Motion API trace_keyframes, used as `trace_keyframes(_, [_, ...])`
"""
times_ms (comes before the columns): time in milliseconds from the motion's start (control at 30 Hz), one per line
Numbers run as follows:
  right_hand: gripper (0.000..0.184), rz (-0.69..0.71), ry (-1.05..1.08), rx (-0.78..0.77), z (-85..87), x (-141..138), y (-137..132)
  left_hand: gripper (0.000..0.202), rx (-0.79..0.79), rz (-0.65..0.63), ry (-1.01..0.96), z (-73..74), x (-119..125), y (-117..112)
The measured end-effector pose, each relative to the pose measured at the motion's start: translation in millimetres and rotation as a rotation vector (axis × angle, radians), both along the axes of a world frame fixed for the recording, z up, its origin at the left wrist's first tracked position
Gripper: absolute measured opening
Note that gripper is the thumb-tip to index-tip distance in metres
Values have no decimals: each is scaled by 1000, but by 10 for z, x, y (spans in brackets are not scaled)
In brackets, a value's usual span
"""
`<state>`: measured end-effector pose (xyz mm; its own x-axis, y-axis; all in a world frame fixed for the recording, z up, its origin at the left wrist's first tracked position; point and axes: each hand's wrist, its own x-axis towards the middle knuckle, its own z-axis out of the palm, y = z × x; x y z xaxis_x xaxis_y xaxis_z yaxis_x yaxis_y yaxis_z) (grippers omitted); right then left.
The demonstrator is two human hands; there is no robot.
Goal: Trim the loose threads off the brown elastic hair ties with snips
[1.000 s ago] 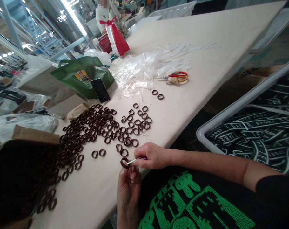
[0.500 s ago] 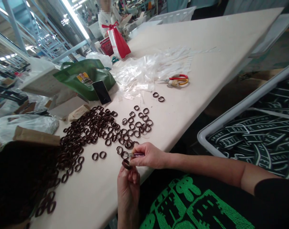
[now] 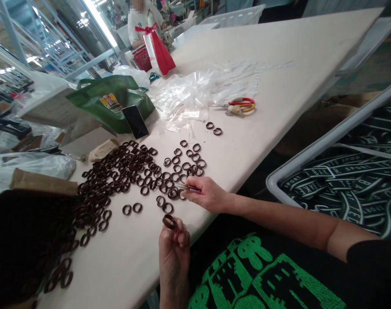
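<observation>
Between the thumb and fingers of my left hand (image 3: 176, 240) is a dark brown loop (image 3: 169, 222), a short band closed into a ring, held up near the table's front edge. My right hand (image 3: 210, 194) is closed round small thread snips (image 3: 192, 189) with a purplish handle; their thin metal tips point left, over the nearest loops. The snips are apart from the held loop. Beyond my hands, many similar loops (image 3: 121, 174) lie in a heap that spreads across the table, with several single ones around it.
On the pale table (image 3: 279, 56) are red-and-yellow-handled scissors (image 3: 240, 106), clear plastic strips (image 3: 185, 94), a phone (image 3: 135, 121) against a green bag (image 3: 111, 103), and a red-and-white bag (image 3: 158, 51). A bin (image 3: 273, 182) of printed straps stands right. A person (image 3: 139, 25) is at the back.
My right hand has drawn away from the held loop with the snips, moving up and slightly right. My left hand stays nearly in place, still holding the loop.
</observation>
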<state>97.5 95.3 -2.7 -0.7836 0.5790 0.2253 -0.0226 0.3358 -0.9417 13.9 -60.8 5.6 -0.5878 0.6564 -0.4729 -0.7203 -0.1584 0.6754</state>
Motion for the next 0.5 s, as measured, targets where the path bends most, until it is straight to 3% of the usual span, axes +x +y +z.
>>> trace_keyframes(200, [32,254,-122,40,30,187,-113,30,93,26,-86,-4,-16,-4])
trace_keyframes(500, [18,273,-107,13,-58,145,-254,25,-13,65,-83,-135,-19,-52])
